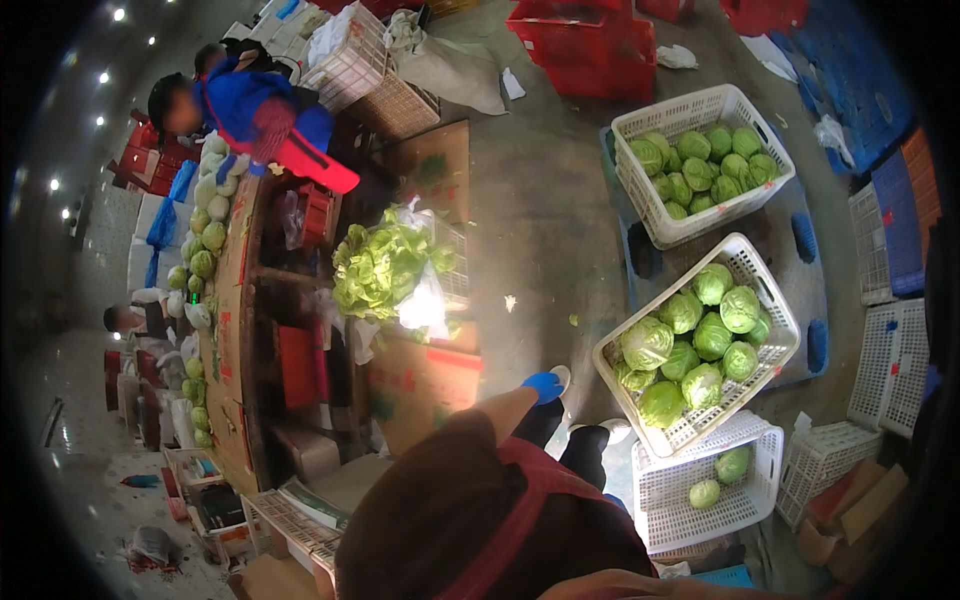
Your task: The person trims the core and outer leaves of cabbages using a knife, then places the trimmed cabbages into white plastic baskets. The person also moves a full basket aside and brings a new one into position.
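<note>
My left hand (544,386), in a blue glove, hangs beside my dark trouser leg, above one of my shoes. No object shows in it, but its fingers are too small to read. Part of my right forearm lies along the bottom edge; the hand itself is out of view. To my right, a tilted white plastic crate (621,403) holds several green cabbages (711,336). Below it, a white crate (641,525) contains two cabbages (704,494). Farther ahead, another white crate (634,184) of cabbages rests on a blue plastic pallet (817,300).
Leafy lettuce (375,262) and a white plastic bag (424,304) lie to the left. Beyond runs a cardboard-covered bench (229,337) lined with cabbages. A person in blue (247,105) leans at its far end. Red crates (592,60) stand ahead; empty white crates (889,360) stand far right.
</note>
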The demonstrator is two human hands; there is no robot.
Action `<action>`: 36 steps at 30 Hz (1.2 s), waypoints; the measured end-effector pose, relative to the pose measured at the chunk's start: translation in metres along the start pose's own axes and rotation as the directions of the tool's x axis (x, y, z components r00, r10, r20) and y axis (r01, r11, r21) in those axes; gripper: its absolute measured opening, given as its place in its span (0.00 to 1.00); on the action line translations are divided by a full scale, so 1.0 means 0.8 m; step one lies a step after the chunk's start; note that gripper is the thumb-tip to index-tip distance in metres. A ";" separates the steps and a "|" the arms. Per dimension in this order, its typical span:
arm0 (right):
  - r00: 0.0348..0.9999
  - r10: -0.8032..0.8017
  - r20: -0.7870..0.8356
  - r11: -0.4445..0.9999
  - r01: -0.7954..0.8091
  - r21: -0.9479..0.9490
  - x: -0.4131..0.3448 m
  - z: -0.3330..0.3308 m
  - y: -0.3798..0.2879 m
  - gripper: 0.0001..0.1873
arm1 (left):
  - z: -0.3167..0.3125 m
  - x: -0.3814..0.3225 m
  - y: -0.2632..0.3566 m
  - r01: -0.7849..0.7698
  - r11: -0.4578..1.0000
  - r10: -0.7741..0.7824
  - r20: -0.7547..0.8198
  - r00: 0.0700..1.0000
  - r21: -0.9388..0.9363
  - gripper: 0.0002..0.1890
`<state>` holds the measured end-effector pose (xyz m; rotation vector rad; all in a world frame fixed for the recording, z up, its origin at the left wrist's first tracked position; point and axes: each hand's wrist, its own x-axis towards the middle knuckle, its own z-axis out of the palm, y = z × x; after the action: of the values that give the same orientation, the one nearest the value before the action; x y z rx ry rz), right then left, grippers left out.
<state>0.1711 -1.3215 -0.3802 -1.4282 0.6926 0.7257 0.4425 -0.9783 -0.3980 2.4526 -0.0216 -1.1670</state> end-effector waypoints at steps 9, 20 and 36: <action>0.978 -0.207 0.010 0.977 0.207 -0.058 -0.029 0.031 -0.009 0.14 | -0.012 0.000 -0.042 0.022 0.998 -0.029 0.114 0.993 0.060 0.22; 0.940 -0.157 -0.304 0.981 0.112 -0.158 -0.066 0.108 0.044 0.12 | -0.030 0.048 0.103 -0.428 0.838 0.309 0.352 0.884 0.339 0.23; 0.942 -0.006 -0.334 0.971 0.085 0.222 -0.116 0.166 0.155 0.15 | 0.102 0.101 0.264 -0.568 0.670 0.167 0.649 0.742 0.478 0.36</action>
<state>0.0152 -1.1904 -0.3785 -1.3548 0.9696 0.3523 0.4688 -1.2161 -0.4229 2.2990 -1.2882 -1.8391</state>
